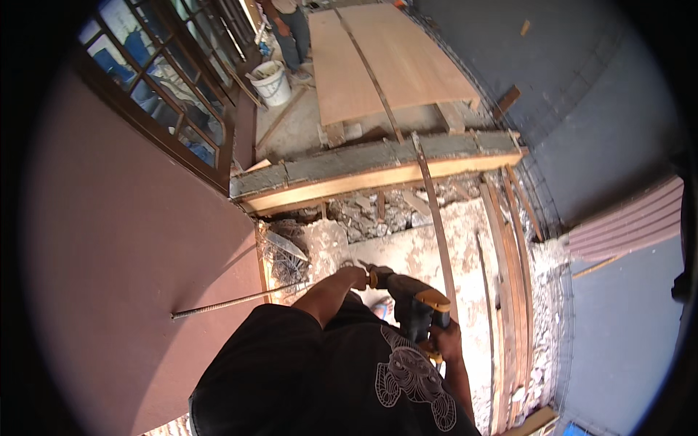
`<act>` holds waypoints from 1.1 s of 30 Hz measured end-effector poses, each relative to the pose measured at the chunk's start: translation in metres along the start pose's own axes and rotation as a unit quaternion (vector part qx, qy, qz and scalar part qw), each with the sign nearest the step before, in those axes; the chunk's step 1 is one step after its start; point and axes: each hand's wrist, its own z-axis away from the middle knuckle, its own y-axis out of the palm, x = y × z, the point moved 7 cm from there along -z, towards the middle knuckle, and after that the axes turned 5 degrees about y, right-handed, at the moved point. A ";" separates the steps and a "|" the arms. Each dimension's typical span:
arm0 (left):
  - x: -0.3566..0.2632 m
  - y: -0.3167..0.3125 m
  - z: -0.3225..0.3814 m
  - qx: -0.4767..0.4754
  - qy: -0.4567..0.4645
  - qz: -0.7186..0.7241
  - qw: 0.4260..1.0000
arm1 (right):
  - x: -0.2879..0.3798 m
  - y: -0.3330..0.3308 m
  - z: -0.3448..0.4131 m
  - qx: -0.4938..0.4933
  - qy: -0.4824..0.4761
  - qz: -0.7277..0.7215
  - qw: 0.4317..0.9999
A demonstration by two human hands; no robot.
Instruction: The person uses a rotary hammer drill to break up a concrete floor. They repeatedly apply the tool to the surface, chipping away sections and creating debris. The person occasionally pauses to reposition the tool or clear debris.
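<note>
I hold a black-and-yellow power drill [411, 294], probably a rotary hammer, across the front of my body. My right hand [448, 339] wraps around its rear handle. At the front end, my left hand [355, 277] is closed on the side handle by the yellow collar [373, 280]. A short bit [363, 264] points forward and left from the chuck; whether it touches anything cannot be told. Below the tool shows part of my sandalled foot [384, 309] on the pale, patchy floor [392, 250]. Left of my forearm, a ribbed steel bar [234, 303] slants past the wall.
A concrete beam with timber formwork [381, 177] crosses ahead, rubble [360, 218] below it. Long timber strips [510, 294] lie right; a narrow bar [433, 218] runs lengthwise. Beyond are a plywood sheet [381, 65], a white bucket [271, 84] and another person [292, 35]. Tangled wire [289, 261] lies left.
</note>
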 end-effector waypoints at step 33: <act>0.012 -0.062 0.048 -0.003 0.037 -0.005 0.999 | -0.003 0.037 -0.014 0.110 0.077 -0.173 0.976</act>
